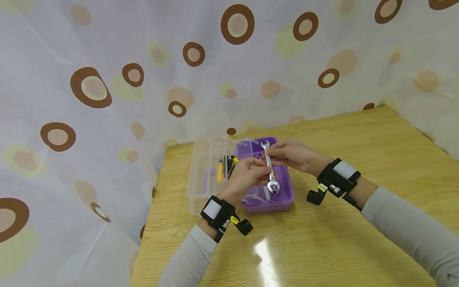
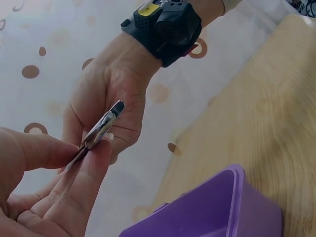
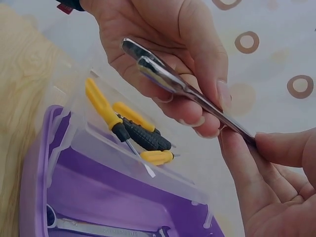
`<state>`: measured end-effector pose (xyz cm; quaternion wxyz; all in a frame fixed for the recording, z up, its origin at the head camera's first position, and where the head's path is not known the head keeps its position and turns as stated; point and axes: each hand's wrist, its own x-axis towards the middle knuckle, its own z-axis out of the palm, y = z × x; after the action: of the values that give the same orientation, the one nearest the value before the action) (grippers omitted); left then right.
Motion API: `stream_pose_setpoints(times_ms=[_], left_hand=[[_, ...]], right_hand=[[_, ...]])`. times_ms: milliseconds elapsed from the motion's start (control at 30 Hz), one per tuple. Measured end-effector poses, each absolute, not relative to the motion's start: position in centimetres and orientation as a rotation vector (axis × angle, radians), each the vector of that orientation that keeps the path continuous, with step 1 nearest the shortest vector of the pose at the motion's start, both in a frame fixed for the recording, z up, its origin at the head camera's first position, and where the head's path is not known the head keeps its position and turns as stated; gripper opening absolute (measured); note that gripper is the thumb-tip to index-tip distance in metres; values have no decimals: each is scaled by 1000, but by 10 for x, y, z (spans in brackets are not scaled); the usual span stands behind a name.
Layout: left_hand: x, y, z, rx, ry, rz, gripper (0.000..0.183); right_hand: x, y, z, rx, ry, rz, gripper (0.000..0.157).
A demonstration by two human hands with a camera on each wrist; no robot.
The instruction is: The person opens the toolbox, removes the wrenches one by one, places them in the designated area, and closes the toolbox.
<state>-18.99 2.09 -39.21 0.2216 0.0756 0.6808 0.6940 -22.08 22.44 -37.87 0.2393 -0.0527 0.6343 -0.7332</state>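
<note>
A silver open-end wrench [image 1: 269,161] is held up over the purple toolbox [image 1: 267,207]. My left hand [image 1: 247,173] pinches its lower part between thumb and fingers, and my right hand [image 1: 292,155] pinches it nearer the upper end. In the right wrist view, the wrench [image 3: 182,89] slants across the left hand's fingers, its jaw end pointing up and left. The left wrist view shows the wrench [image 2: 101,126] nearly edge-on. Another wrench [image 3: 103,228] lies on the toolbox floor.
The toolbox's clear lid [image 1: 197,183] lies open to the left. Yellow-handled screwdrivers [image 3: 101,103] and a black-handled tool [image 3: 143,136] lie in it. All stands on a wooden table [image 1: 322,247], with a patterned sheet [image 1: 143,48] behind and to the left.
</note>
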Motion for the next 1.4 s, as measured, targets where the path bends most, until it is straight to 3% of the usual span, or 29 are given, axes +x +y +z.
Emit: stream_pose_setpoints(times_ms=[267,533,1400], left_hand=[[-193,28,-391,230,1895,1922,11],[-189,39,-399,209,1874,1937,9],[-184,101,-431,248,1730,2033,6]], right_hand=[[-223,231,-375,-142,1747,-1998,30],[-219,242,-382,-114,1738,-2000,22],[-213,302,-412,-64,1793,-1945,26]])
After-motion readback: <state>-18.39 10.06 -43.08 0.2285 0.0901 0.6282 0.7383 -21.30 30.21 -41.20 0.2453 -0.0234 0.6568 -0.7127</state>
